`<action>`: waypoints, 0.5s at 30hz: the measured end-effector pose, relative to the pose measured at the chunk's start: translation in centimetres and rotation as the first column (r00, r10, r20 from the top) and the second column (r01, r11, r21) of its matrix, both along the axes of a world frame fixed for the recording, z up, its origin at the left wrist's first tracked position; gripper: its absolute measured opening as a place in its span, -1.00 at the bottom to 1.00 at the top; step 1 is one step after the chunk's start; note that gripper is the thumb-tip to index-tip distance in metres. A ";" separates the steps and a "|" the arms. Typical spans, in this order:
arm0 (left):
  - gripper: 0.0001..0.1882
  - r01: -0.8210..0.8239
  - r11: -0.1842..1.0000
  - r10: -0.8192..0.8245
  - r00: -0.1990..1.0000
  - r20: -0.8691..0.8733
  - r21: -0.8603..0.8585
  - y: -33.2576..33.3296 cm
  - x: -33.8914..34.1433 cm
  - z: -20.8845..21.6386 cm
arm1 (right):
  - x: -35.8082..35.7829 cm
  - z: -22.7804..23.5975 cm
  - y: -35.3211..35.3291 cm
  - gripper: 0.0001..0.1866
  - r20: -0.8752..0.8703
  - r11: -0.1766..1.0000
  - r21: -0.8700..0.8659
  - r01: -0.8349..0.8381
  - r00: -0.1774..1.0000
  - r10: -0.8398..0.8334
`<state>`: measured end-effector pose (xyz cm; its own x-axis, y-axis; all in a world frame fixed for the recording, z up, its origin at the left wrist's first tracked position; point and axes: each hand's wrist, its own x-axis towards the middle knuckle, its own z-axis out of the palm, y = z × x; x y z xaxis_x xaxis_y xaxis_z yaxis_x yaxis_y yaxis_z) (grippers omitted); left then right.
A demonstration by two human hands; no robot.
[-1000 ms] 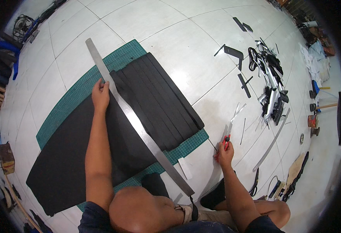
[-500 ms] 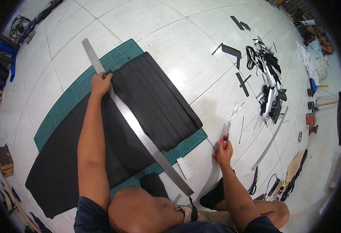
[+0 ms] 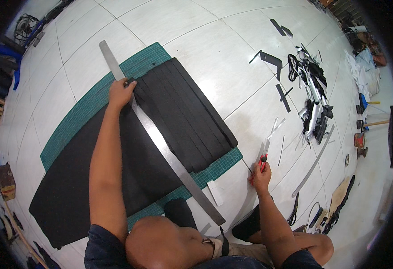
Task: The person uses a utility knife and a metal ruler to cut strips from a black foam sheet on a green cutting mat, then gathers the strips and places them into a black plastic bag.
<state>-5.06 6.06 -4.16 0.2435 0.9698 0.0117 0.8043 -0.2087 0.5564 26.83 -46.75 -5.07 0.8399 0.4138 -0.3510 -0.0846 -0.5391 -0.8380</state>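
Note:
A long metal ruler [image 3: 163, 147] lies slantwise over black fabric [image 3: 116, 154] on a green cutting mat [image 3: 77, 119]. My left hand [image 3: 121, 93] is closed about the ruler near its far end, with a small dark piece by the thumb. Right of the ruler, black strips [image 3: 187, 112] lie side by side on the mat. My right hand [image 3: 262, 178] grips a red cutter knife [image 3: 262, 164] with a black knob, held above the floor to the right of the mat. Its fingers hide part of the handle.
A heap of black and silver scraps [image 3: 312, 103] lies on the tiled floor at the right, with black offcuts [image 3: 270, 59] near it. A thin metal strip [image 3: 315, 168] and a white piece [image 3: 215, 193] lie closer to me. My bent knee [image 3: 154, 240] is beside the mat.
The whole view has shifted slightly, so the scene sits a little farther right. Both hands keep their holds, and the ruler stays in nearly the same place on the fabric.

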 end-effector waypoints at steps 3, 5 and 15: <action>-0.57 -0.034 0.998 0.029 0.997 0.066 0.061 0.1 0.0 0.7 | -0.2 0.1 0.3 -0.80 -0.046 1.000 0.018 0.008 0.999 -0.007; -0.63 -0.024 0.999 0.032 0.983 0.179 -0.047 -0.7 -0.1 1.6 | -0.2 0.2 0.4 -0.78 -0.074 0.999 0.020 0.026 0.997 -0.025; -0.80 0.338 0.922 -0.210 0.848 0.487 -0.190 -10.9 0.0 15.6 | -9.8 9.2 15.9 -0.11 -0.052 0.846 0.264 -0.463 0.869 0.492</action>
